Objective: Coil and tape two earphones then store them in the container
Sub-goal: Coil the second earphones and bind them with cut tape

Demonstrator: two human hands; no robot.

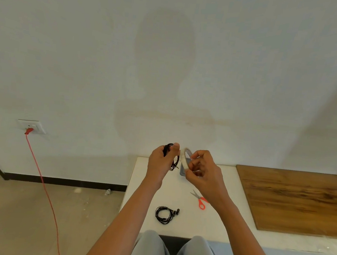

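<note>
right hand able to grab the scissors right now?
Probably not yet: the right hand pinches the tape roll. The scissors lie uncovered on the table below its forearm, so the path looks free.

We are gripping one coiled black earphone [169,151] in our left hand [159,163], raised above the table [145,207]. Our right hand [202,171] is pinching the pale tape roll [184,160], tilted on edge, just beside it. The second earphone [165,215] is lying coiled on the table.
</note>
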